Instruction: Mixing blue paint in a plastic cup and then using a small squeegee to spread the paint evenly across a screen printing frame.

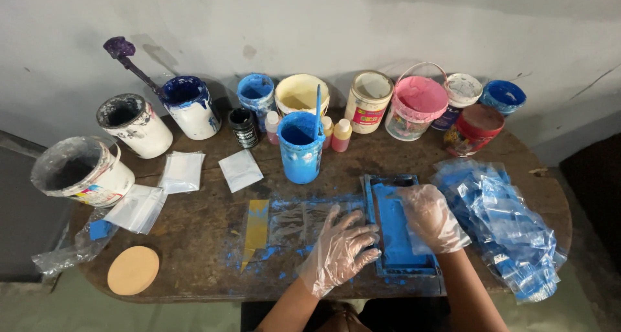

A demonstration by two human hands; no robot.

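Note:
Both hands wear clear plastic gloves. My left hand (339, 249) lies flat with fingers spread, touching the left edge of a blue paint-covered rectangular frame (391, 223) on the wooden table (194, 228). My right hand (432, 217) presses on the frame's blue surface from the right side; whether it grips something is unclear. Just left of the frame lies a clear plastic sheet (294, 219) with a yellow strip (256, 228), amid blue paint smears. A heap of blue-printed clear plastic bags (511, 225) lies to the right of my right hand.
A blue paint tub with a stick (301, 146) stands behind the frame. Several paint buckets and small bottles line the wall, including a pink-lidded one (419, 106) and a white one (84, 170). Small plastic packets (182, 171) and a round cork disc (132, 270) lie at left.

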